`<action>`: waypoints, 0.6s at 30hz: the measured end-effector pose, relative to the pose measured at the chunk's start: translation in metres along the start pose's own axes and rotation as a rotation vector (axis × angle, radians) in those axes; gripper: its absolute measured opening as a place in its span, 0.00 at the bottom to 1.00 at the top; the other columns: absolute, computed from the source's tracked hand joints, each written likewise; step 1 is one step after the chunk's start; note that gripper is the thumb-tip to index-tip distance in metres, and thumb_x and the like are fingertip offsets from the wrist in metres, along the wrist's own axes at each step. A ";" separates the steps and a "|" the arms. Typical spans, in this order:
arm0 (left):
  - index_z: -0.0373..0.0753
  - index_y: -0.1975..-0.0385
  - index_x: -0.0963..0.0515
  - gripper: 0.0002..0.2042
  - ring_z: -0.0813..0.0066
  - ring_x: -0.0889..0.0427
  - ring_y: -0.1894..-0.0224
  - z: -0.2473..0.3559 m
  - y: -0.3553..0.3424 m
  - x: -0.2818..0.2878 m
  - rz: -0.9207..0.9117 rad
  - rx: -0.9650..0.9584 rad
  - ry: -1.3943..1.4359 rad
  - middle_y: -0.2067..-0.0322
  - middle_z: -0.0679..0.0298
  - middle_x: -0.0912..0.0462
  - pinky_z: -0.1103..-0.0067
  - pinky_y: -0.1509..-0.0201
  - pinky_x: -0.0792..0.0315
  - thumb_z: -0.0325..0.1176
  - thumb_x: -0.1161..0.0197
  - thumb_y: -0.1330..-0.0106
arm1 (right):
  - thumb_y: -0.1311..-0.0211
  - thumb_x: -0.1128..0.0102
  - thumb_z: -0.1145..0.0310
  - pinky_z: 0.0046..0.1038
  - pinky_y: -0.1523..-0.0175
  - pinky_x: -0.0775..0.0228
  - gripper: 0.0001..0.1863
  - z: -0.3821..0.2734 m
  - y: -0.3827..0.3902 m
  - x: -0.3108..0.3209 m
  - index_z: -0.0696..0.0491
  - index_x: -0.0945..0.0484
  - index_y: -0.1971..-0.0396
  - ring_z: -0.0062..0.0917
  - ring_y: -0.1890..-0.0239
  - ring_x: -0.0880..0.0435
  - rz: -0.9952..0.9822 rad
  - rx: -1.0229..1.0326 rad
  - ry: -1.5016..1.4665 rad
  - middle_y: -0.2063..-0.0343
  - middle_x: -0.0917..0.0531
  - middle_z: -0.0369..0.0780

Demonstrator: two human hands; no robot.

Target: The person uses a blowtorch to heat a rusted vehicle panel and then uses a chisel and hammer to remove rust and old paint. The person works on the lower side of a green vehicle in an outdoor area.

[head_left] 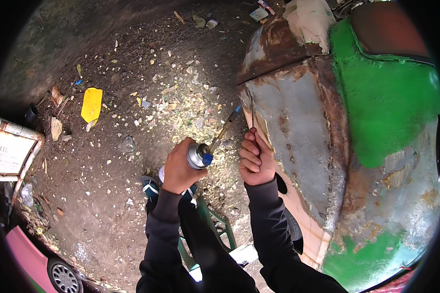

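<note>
My left hand (180, 166) is wrapped round the metal canister of a gas blowtorch (216, 142). Its brass nozzle tube angles up and right, and the blue-tinted tip is close to the edge of a car body panel (298, 132). That panel is bare grey metal with rust and peeling cream paint along its near edge. In my right hand (257, 158), closed fingers grip a slim tool with a narrow metal shaft (252, 110). The shaft points away from me along the panel's left edge; its tip is hard to make out.
Paint chips (190, 107) litter the dirt ground. A green stool (220, 222) is below me, beside the wheel (294, 227). Green-painted bodywork (376, 107) spreads at right. A yellow piece (91, 105), a white framed sign (10, 151) and a pink car (32, 261) are at left.
</note>
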State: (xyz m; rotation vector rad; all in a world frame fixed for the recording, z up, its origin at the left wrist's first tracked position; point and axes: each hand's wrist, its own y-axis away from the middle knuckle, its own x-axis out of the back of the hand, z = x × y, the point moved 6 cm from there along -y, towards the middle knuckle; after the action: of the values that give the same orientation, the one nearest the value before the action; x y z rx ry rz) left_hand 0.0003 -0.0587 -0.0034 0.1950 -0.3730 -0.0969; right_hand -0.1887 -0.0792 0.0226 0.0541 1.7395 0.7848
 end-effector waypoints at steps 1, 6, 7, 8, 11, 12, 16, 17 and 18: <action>0.38 0.60 0.28 0.26 0.48 0.20 0.59 0.003 -0.002 0.000 -0.008 0.001 0.015 0.65 0.52 0.20 0.62 0.54 0.27 0.30 0.27 0.64 | 0.27 0.51 0.60 0.14 0.90 0.51 0.10 -0.003 -0.002 0.007 0.51 0.31 0.64 0.11 0.88 0.43 0.009 0.010 0.013 0.83 0.36 0.30; 0.38 0.62 0.28 0.25 0.49 0.20 0.60 -0.003 -0.003 0.001 -0.030 -0.017 0.049 0.66 0.53 0.20 0.63 0.56 0.27 0.30 0.27 0.64 | 0.24 0.57 0.62 0.16 0.90 0.48 0.12 -0.005 -0.002 -0.004 0.55 0.32 0.64 0.14 0.88 0.41 -0.019 0.035 -0.029 0.83 0.37 0.31; 0.38 0.62 0.28 0.25 0.49 0.20 0.60 -0.004 -0.004 0.001 -0.038 -0.019 0.055 0.66 0.53 0.20 0.63 0.56 0.26 0.30 0.27 0.64 | 0.24 0.56 0.61 0.15 0.90 0.49 0.11 -0.004 0.000 -0.001 0.53 0.31 0.64 0.13 0.88 0.42 0.003 0.038 -0.019 0.83 0.37 0.31; 0.38 0.62 0.28 0.25 0.49 0.20 0.60 -0.006 -0.005 0.000 -0.046 -0.020 0.061 0.66 0.53 0.20 0.63 0.56 0.26 0.30 0.26 0.64 | 0.25 0.55 0.61 0.15 0.90 0.50 0.11 -0.002 0.002 0.004 0.52 0.31 0.65 0.12 0.88 0.43 0.026 0.041 -0.009 0.83 0.37 0.30; 0.38 0.62 0.27 0.25 0.49 0.20 0.60 -0.008 -0.005 -0.001 -0.052 -0.032 0.067 0.66 0.53 0.20 0.64 0.56 0.26 0.30 0.26 0.64 | 0.25 0.54 0.60 0.15 0.91 0.52 0.11 0.000 -0.008 0.014 0.50 0.30 0.65 0.12 0.89 0.44 0.042 0.057 -0.006 0.83 0.37 0.30; 0.39 0.62 0.27 0.25 0.49 0.20 0.60 -0.008 -0.005 0.001 -0.045 -0.037 0.064 0.66 0.53 0.20 0.64 0.56 0.26 0.30 0.26 0.64 | 0.25 0.54 0.60 0.15 0.91 0.52 0.11 0.000 -0.014 0.016 0.50 0.30 0.65 0.12 0.89 0.44 0.034 0.054 -0.010 0.83 0.37 0.30; 0.38 0.63 0.28 0.24 0.50 0.20 0.61 -0.014 -0.006 0.005 -0.057 -0.041 0.086 0.66 0.53 0.20 0.64 0.56 0.27 0.30 0.28 0.63 | 0.25 0.53 0.59 0.15 0.90 0.53 0.10 0.000 -0.008 0.016 0.49 0.30 0.64 0.12 0.88 0.43 0.018 0.031 0.020 0.83 0.36 0.30; 0.38 0.63 0.28 0.24 0.50 0.20 0.61 -0.015 -0.006 0.006 -0.058 -0.035 0.090 0.66 0.53 0.20 0.64 0.56 0.27 0.30 0.28 0.63 | 0.26 0.53 0.59 0.15 0.90 0.53 0.10 0.000 -0.010 0.019 0.48 0.30 0.64 0.12 0.88 0.43 0.031 0.029 0.032 0.83 0.36 0.30; 0.38 0.63 0.28 0.24 0.50 0.21 0.61 -0.014 -0.007 0.006 -0.060 -0.032 0.094 0.66 0.54 0.20 0.65 0.56 0.27 0.30 0.28 0.63 | 0.26 0.52 0.59 0.15 0.90 0.53 0.09 -0.002 -0.014 0.021 0.48 0.30 0.64 0.12 0.88 0.43 0.043 0.028 0.043 0.83 0.36 0.30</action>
State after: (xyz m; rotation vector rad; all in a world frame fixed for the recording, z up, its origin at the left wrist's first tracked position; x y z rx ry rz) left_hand 0.0104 -0.0637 -0.0159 0.1786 -0.2715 -0.1518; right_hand -0.1926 -0.0824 -0.0026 0.0946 1.7953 0.7979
